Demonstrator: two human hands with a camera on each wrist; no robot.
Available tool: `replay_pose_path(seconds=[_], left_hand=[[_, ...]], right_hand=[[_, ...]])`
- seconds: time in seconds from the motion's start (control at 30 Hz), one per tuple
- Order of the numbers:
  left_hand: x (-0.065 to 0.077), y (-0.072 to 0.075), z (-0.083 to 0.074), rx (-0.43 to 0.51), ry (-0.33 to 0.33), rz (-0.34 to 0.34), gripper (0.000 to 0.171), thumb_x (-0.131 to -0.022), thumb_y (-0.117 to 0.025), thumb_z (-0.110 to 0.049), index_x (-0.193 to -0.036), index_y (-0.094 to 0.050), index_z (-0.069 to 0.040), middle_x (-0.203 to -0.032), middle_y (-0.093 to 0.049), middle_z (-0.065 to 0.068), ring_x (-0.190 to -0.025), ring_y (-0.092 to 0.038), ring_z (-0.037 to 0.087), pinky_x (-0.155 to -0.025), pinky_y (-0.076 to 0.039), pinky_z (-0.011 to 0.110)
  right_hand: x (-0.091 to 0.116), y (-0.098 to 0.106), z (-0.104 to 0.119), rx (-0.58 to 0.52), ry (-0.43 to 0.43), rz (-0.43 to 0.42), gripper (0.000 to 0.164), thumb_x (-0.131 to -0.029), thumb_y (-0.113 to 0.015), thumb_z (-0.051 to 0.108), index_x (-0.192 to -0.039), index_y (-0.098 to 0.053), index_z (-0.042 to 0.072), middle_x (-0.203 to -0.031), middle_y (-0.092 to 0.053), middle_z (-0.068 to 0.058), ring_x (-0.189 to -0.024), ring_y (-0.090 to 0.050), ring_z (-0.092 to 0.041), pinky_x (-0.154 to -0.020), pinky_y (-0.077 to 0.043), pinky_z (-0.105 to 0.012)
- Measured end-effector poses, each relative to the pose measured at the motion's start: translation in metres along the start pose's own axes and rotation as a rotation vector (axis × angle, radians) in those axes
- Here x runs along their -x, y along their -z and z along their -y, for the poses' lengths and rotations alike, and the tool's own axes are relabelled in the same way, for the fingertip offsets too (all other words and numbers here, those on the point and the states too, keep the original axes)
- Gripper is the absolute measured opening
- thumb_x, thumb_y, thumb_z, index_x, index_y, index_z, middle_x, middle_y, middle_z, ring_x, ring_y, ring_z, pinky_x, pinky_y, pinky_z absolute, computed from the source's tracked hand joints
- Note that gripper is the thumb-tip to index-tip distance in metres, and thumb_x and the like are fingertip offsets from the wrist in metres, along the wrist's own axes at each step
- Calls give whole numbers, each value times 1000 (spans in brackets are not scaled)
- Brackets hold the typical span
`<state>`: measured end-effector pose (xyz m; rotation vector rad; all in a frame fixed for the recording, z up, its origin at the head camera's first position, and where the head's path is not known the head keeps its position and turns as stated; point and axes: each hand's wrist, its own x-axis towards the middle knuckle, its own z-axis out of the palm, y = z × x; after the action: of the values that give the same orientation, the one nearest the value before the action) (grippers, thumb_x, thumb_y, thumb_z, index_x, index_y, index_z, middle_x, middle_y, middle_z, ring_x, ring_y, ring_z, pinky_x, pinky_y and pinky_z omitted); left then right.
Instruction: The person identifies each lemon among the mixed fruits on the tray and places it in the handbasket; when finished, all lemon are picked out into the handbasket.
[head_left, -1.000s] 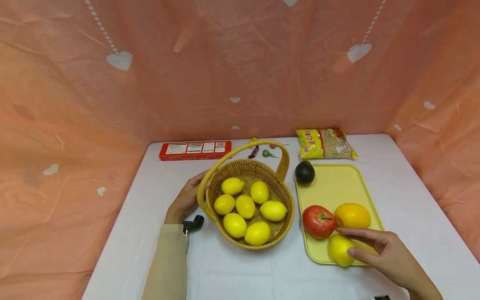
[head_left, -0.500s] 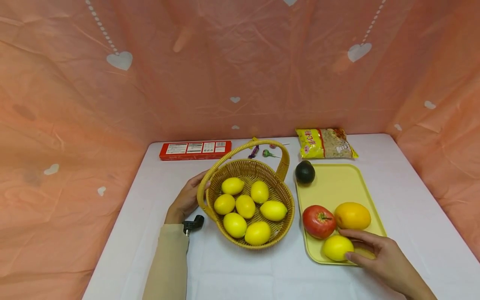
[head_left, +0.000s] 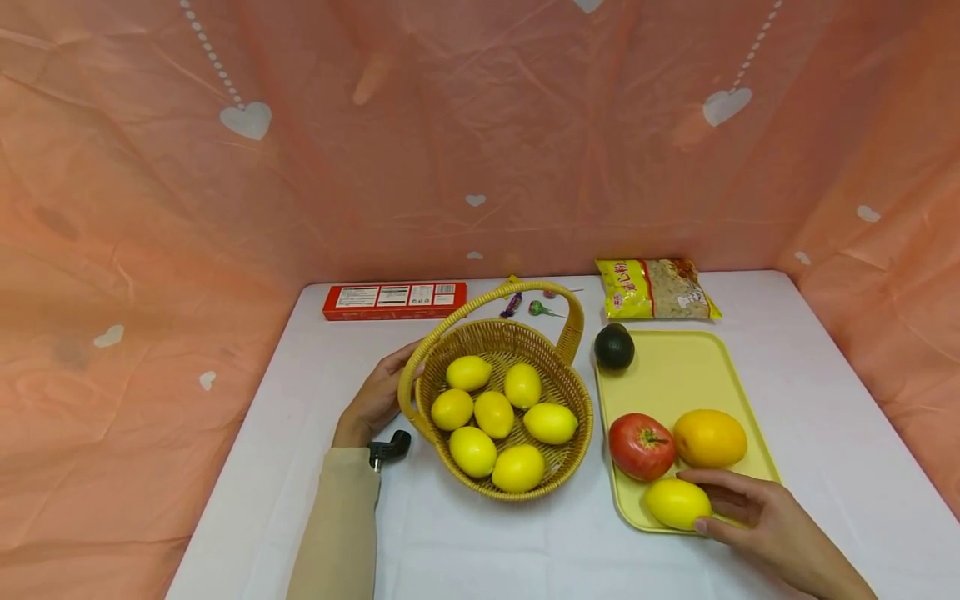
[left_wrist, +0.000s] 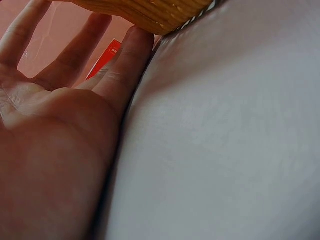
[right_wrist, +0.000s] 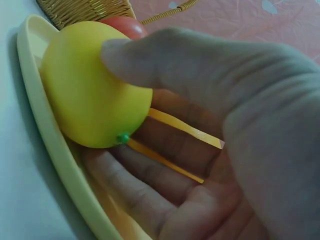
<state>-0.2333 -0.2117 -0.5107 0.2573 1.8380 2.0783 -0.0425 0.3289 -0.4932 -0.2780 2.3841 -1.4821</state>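
Observation:
My right hand is at the near end of a yellow tray, thumb and fingers around a yellow lemon. In the right wrist view the thumb lies on top of the lemon, with fingers curving under and beside its green-tipped end. A red round fruit and an orange-yellow mango lie just beyond it. My left hand rests against the left side of a wicker basket holding several lemons. Its fairly straight fingers touch the wicker wall in the left wrist view; the basket handle partly hides them.
A dark green avocado sits at the tray's far left corner. Along the back lie a red box, wrapped candies, a green lollipop and a yellow food bag. The basket handle arches upward.
The lemon on the tray has turned from upright to lying sideways as my right hand moved closer around it. My left hand and the basket keep their place; the whole view shifts slightly.

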Motion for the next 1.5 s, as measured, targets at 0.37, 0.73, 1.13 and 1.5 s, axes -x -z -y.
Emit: replay_pose_path(seconds=[0.37,0.73,1.13,1.5], left_hand=[[1,0,0,5,7,-13,52,-116,-54,-17,-167,-46,-12,-167,-52,3,-140,-59,13,-110,-57,29],[-3,-1,5,0,23,-14,51,-116,-55,-19,-166,-48,-14,-169,-49,5,-145,-55,16,-113,-55,29],[-4,-1,5,-11,17,-15,50,-116,-55,-20,-166,-49,-13,-168,-51,7,-143,-58,16,-113,-56,29],[0,0,2,-5,-17,-5,51,-116,-53,-17,-166,-47,-10,-162,-56,2,-139,-59,12,-111,-56,27]], right_hand=[[-17,18,36,-96,286,44,49,-94,-74,-15,-142,-66,-4,-138,-73,8,-114,-76,-9,-93,-63,-22],[-83,17,111,-19,485,111,52,-90,-81,-12,-138,-74,8,-136,-75,-4,-118,-72,-15,-96,-64,-28],[-143,-13,142,51,429,243,42,-97,-85,15,-138,-77,21,-137,-76,1,-119,-73,-15,-100,-63,-31],[-175,-57,141,236,398,301,41,-93,-90,29,-131,-80,20,-130,-77,1,-113,-74,-15,-98,-65,-34]])
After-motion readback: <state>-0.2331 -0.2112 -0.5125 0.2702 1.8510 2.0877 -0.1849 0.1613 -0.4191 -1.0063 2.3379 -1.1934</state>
